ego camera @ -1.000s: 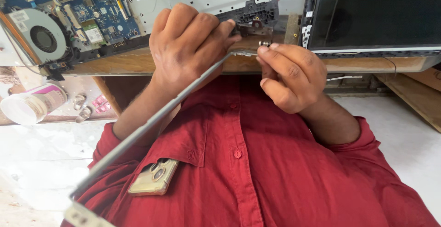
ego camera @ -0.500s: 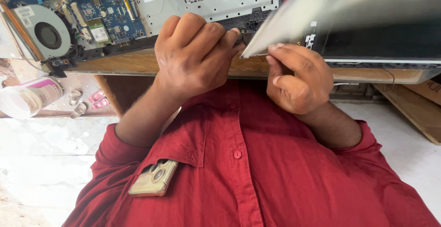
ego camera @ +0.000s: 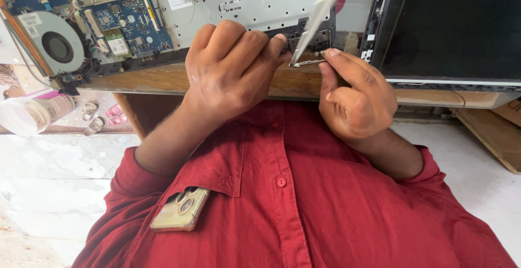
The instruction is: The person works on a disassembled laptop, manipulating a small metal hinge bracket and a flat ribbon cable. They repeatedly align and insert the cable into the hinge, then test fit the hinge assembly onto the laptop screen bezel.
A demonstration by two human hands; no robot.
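An opened laptop base [ego camera: 217,2] lies on a wooden table edge [ego camera: 157,78], its blue circuit board and round fan [ego camera: 57,45] exposed. A long thin silver metal strip [ego camera: 320,13] rises from the base's near corner up and to the right. My right hand [ego camera: 355,97] pinches the strip's lower end, where a small bracket sticks out. My left hand [ego camera: 228,72] is curled at the same corner, fingertips against the strip's end and the dark laptop edge. A black screen panel [ego camera: 456,24] lies at the right.
A phone [ego camera: 180,209] sits in the pocket of my red shirt. On the floor at the left stand a clear plastic jar [ego camera: 27,116] and some small metal and pink bits. A wooden board [ego camera: 488,132] lies at the lower right.
The metal strip has swung from pointing down-left across my chest, past level, to pointing up and to the right. Both hands stayed at the laptop's corner.
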